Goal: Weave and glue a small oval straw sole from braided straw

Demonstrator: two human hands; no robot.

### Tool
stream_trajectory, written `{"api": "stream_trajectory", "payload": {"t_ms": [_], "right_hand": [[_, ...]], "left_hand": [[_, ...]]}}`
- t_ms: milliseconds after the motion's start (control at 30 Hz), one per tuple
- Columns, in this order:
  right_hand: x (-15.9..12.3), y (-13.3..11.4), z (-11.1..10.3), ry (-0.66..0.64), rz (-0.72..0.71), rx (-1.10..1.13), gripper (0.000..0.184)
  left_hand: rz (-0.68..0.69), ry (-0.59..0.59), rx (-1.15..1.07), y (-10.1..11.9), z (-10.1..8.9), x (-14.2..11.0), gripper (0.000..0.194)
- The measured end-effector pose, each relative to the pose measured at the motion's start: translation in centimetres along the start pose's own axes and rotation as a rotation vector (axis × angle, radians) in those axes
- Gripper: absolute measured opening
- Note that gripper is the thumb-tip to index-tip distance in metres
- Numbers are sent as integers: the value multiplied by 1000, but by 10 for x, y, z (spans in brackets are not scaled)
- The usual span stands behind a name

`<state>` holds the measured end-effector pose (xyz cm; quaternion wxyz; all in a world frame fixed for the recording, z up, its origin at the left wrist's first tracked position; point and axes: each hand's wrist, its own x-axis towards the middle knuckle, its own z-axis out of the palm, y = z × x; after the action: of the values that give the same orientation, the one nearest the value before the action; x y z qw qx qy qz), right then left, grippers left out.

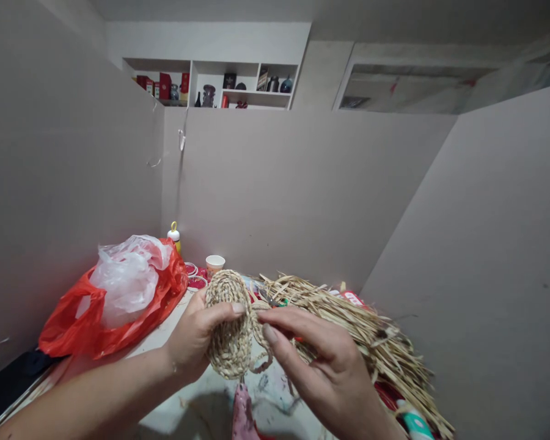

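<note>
My left hand (193, 333) is closed around the left side of an oval coil of braided straw (231, 357), its thumb lying across the front face. A loose tail of straw braid (262, 362) curls down from the coil's right edge. At that edge, the index finger and thumb of my right hand (323, 360) close in on the braid; the exact contact is partly hidden by the fingers. Just below the coil stands a pink glue gun (242, 410), its nozzle pointing up close to the coil's lower rim.
A large bundle of dry straw (371, 333) spreads over the table's right side. Left lies a red plastic bag (80, 327) with a clear bag (128, 275) on it. A paper cup (215, 263) and a yellow-and-white bottle (174, 235) stand at the back, with a teal-labelled bottle (415, 421) front right.
</note>
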<state>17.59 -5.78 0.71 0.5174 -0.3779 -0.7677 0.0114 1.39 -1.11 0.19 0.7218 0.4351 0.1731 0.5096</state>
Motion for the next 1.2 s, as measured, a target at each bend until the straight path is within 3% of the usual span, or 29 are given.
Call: {"api": "stream_trajectory", "payload": {"t_ms": [167,333,900,1200], "right_hand": [[-1,2,-1,153,300,221,8],[0,2,4,84,538,551,8],[2,-3,11,19,573,593,13],[0,2,9,66,596,694,9]], "left_hand": [[-42,-93,48,-3,1,-2,20],[-67,-177,33,-10,1,-4,13],[-19,-52,28,-16,-2,-8,15],[-48,2,31,-11,1,-5,19]]}}
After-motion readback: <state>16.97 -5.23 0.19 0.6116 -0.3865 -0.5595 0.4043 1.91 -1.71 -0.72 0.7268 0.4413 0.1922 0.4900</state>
